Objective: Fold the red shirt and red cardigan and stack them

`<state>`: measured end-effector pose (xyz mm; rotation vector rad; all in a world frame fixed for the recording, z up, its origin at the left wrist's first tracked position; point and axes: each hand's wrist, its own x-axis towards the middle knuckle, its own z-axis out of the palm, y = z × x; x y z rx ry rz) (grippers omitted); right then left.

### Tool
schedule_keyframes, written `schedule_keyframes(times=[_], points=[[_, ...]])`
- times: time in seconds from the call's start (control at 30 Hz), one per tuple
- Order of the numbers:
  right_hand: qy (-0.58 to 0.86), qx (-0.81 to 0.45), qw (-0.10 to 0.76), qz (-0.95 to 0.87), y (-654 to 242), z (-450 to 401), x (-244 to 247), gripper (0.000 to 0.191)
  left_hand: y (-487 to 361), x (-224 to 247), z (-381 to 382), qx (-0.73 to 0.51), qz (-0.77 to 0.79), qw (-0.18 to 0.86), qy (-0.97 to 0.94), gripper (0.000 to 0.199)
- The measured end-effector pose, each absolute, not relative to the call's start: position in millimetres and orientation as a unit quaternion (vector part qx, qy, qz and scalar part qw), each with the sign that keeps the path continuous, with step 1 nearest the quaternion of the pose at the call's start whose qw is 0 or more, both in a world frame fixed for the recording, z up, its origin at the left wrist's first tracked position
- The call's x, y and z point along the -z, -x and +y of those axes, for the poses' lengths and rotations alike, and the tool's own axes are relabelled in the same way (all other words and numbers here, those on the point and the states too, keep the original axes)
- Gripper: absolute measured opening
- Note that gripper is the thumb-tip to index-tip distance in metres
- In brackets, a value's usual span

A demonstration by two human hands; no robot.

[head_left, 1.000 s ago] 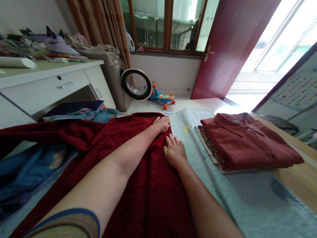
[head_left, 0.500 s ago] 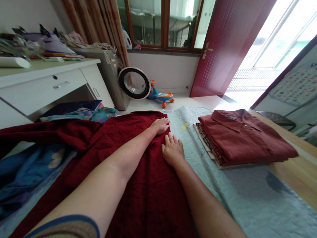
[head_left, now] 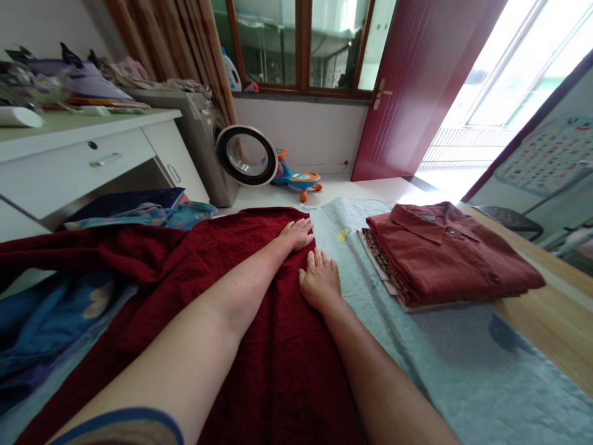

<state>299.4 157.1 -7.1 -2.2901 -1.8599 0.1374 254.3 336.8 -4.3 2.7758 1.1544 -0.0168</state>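
A dark red garment (head_left: 236,247) is spread over a light blue quilted cover (head_left: 370,272), one sleeve stretching off to the left. My left hand (head_left: 297,234) lies flat on the garment near its far right corner, fingers stretched out. Closer to me, my right hand (head_left: 320,279) rests palm down on the garment's right edge, its fingers spread and their tips near the cover. Neither hand grips anything. To the right sits a stack of folded clothes with a rust-red collared shirt (head_left: 454,253) on top.
Blue patterned fabric (head_left: 55,327) lies at the left. Beyond it stand a white desk (head_left: 125,148) and a washing machine with its round door (head_left: 247,154) swung out. A blue and orange ride-on toy (head_left: 296,178) is on the floor near the red door (head_left: 417,80).
Both hands hold nearly the same place on the red garment. The whole view has shifted slightly, so the surroundings appear a little further left.
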Motion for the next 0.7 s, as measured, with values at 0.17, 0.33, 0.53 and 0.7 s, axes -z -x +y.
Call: schedule_keyframes(times=[0.17,0.33,0.53,0.7], points=[[0.77,-0.049,0.101,-0.628,-301,156,7,0.064,-251,-14,323,0.001,0.389,0.07,-0.919,0.055],[0.769,-0.06,0.1,-0.629,-302,156,7,0.064,-225,-15,283,-0.018,0.346,0.048,-0.937,0.046],[0.766,-0.057,0.105,-0.632,-302,156,6,0.063,-201,13,266,-0.042,0.355,0.075,-0.931,0.05],[0.763,-0.058,0.11,-0.634,-303,154,5,0.064,-208,7,270,-0.045,0.351,0.038,-0.934,0.045]])
